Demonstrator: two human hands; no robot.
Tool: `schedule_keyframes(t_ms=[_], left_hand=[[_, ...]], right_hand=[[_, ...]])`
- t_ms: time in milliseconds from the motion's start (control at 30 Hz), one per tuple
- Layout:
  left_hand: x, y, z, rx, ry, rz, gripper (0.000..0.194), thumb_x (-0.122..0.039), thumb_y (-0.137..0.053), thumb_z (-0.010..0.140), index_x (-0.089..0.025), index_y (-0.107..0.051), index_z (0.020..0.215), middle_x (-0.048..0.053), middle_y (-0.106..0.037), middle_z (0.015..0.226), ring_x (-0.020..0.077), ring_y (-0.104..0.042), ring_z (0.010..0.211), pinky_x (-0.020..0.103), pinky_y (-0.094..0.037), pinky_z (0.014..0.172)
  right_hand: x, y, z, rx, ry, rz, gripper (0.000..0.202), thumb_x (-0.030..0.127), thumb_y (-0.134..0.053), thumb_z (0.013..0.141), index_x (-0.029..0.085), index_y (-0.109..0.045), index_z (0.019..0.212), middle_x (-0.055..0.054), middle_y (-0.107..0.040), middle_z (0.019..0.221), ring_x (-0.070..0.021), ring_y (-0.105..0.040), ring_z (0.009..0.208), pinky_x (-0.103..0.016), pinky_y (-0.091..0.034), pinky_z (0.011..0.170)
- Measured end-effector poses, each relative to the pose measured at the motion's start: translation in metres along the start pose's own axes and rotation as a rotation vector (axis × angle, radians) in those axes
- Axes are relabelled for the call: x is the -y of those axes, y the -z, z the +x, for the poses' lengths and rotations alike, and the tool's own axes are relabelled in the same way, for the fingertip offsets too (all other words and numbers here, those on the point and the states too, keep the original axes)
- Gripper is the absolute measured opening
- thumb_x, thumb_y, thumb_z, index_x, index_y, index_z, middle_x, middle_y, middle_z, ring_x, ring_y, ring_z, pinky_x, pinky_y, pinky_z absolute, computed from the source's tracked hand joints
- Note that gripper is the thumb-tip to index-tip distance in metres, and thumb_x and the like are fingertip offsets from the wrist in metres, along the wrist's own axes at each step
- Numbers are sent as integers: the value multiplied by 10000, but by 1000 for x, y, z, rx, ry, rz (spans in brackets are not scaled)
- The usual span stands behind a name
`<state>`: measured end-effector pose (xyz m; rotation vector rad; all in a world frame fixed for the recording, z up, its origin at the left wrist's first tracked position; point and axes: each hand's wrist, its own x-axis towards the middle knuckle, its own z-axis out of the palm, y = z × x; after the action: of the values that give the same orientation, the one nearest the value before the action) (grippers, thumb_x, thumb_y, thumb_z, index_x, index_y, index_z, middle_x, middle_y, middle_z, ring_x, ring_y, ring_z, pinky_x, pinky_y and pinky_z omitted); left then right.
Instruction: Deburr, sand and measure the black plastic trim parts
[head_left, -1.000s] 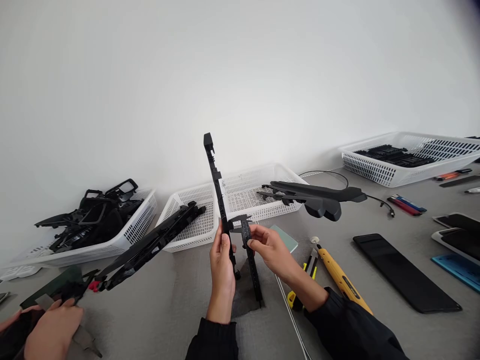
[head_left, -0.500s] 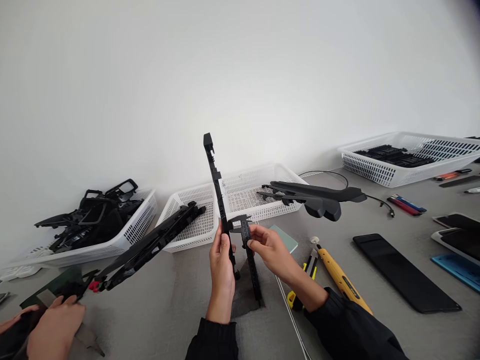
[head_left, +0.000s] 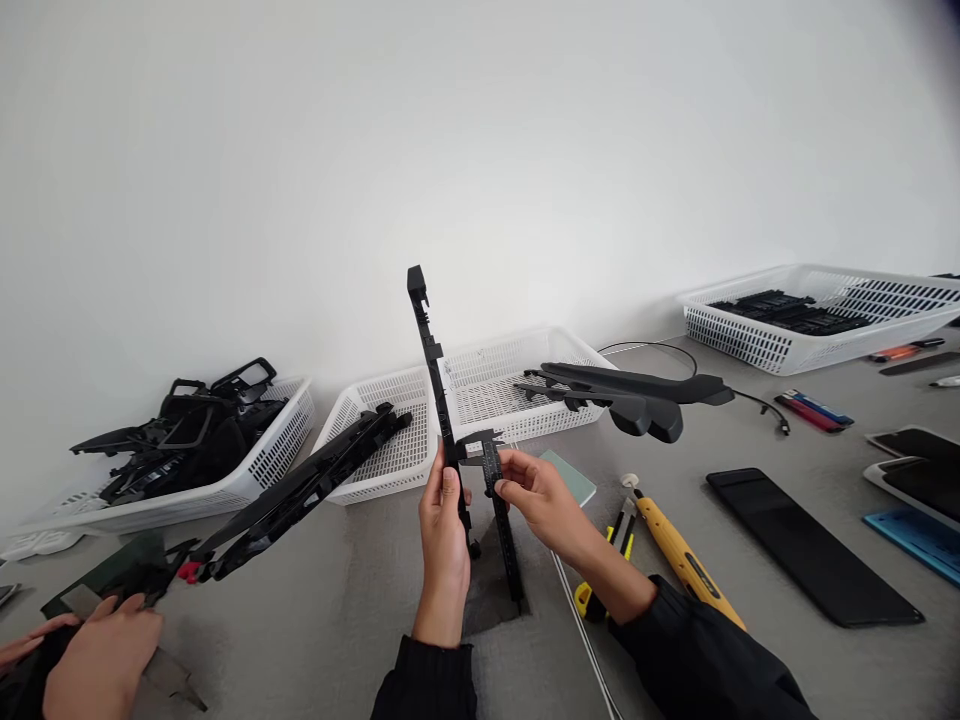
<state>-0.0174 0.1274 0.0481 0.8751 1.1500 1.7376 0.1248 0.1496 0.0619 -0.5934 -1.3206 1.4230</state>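
My left hand [head_left: 444, 530] is closed around the lower part of a long, narrow black plastic part [head_left: 436, 385], which stands nearly upright with clips and notches along its edge. Between thumb and fingers, my right hand [head_left: 536, 495] grips a black caliper [head_left: 504, 530] whose beam points down toward the table. The caliper's jaws reach left to the plastic part, just above my left thumb. Whether the jaws press on it I cannot tell. Behind the hands, two white baskets [head_left: 517, 425] hold more long black parts [head_left: 630, 390] that stick out over the rims.
At the lower left, a co-worker's hands [head_left: 105, 650] hold a metal tool. A basket of black frames [head_left: 202, 430] stands behind them. To my right lie a yellow pen-shaped tool [head_left: 686, 560], a utility knife [head_left: 592, 600], a black phone-like slab [head_left: 810, 545] and another basket [head_left: 742, 340].
My hands, the black part and the caliper stay practically still. The co-worker's hand at the lower left has shifted slightly left.
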Motion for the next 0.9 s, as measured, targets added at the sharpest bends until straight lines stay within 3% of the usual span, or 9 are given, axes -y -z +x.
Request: schedule_keyframes(t_ms=[133,367,533,633,733,900], left_hand=[[0,-1,0,-4,-10,-4,682,-668,-830,831,-306,-737,1401,16,-718,1003,96,-463,696,201,-456,672],[0,-1,1,-10,-14,2,599,-629,-831,850,-335,-753,1366,35,-753,1265,102,-588,774,217,-491,714],[2,3,2,6,-3,48,653,-659,-783,882,-314,-708,1433,55,-767,1254,117,-605,763,218,-502,680],[0,2,0,27,15,82,654,-657,-782,885,-342,-696,1451,58,-705,1441,177,-685,977,252,-545,782],[0,-2,-3,68,44,82,613,-648,-781,889,-371,-709,1432,36,-631,1561,255,-662,1258,325,-554,979],[4,-10,-9,151,50,118,611,-620,-776,900,-326,-714,1432,55,-621,1577,288,-608,1378,368,-503,1092]], right_hand=[[0,0,0,-3,3,4,147,215,-635,861,217,-738,966,-23,-735,959,-204,-653,901,-348,-487,891],[0,-1,1,-11,-9,11,141,244,-646,835,217,-726,948,-19,-709,918,-199,-627,871,-343,-485,880],[-1,0,0,-147,-59,-16,206,417,-681,870,212,-670,852,20,-569,735,-150,-473,666,-274,-402,631],[1,4,0,-279,-30,-33,345,526,-693,895,215,-606,773,35,-484,690,-138,-418,639,-261,-369,597],[3,7,1,-353,17,-31,385,560,-716,888,216,-590,769,21,-517,715,-149,-458,675,-265,-402,621],[5,13,5,-431,81,-49,372,572,-725,883,209,-653,841,8,-559,745,-156,-474,687,-272,-422,624]])
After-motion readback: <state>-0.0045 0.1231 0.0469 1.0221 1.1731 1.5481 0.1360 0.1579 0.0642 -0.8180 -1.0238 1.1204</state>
